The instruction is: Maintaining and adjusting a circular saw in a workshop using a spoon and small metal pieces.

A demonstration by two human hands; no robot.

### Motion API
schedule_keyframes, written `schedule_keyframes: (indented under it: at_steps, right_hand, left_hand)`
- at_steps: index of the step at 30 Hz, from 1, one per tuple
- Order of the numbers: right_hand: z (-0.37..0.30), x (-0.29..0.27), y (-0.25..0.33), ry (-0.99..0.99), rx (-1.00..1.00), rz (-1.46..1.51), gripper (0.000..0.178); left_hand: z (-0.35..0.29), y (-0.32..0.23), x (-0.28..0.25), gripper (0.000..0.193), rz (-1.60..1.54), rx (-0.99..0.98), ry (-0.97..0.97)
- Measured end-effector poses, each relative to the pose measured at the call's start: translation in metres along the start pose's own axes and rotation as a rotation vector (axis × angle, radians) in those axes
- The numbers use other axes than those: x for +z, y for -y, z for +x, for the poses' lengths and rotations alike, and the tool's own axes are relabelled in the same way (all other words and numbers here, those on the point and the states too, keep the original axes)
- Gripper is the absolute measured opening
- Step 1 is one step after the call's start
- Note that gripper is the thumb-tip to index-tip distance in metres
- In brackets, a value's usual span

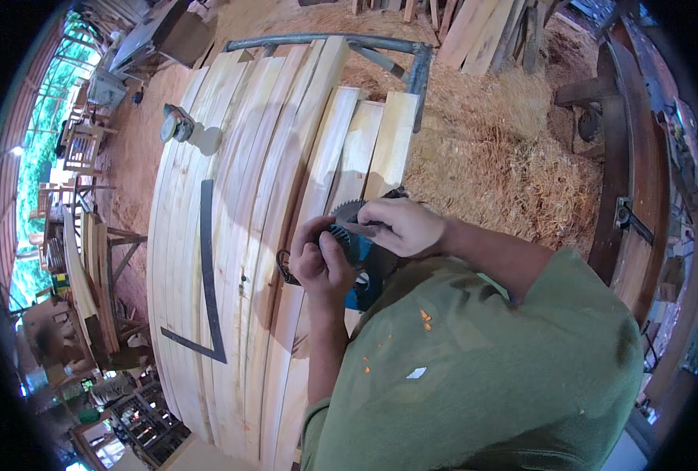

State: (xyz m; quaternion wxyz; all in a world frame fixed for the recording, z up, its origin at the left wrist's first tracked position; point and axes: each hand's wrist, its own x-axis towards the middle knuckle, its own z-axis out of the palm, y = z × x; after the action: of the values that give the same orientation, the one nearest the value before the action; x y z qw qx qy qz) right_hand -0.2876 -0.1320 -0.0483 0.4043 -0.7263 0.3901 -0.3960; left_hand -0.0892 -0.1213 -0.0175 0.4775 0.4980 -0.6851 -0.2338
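Note:
A blue and black circular saw [368, 263] with a toothed dark round blade [348, 210] is held close to my body, over the right edge of the boards. My left hand [321, 257] is closed on its near left side, thumb by the blade's rim. With bent fingers, my right hand [400, 228] pinches at the blade's face from the right; a dark strip shows under the fingertips, too covered to tell apart from the blade. Part of the saw's body is hidden by my hands and green shirt. A black loop [286, 268], perhaps cord, shows beside my left wrist.
Long pale boards [247, 157] lie side by side on a metal frame [317, 39]. On them rest a dark framing square [212, 275] and a small power tool [178, 124]. Wood shavings [498, 157] cover the floor at right, beside a brown beam [639, 180].

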Motion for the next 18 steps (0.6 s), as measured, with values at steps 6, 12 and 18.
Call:
schedule_keyframes:
  at_steps: [6, 12, 18]
  right_hand:
    - [-0.001, 0.018, -0.005, 0.038, 0.285, 0.229, 0.023]
    - [-0.009, 0.020, -0.001, -0.085, 0.240, 0.316, 0.022]
    - [-0.005, 0.019, 0.010, -0.098, 0.146, 0.220, 0.016]
  left_hand:
    - [-0.001, 0.000, 0.002, 0.024, -0.023, -0.007, -0.008]
    - [-0.003, -0.002, 0.001, 0.026, -0.067, -0.078, -0.023]
    - [-0.001, -0.001, 0.000, 0.026, -0.030, -0.056, -0.004]
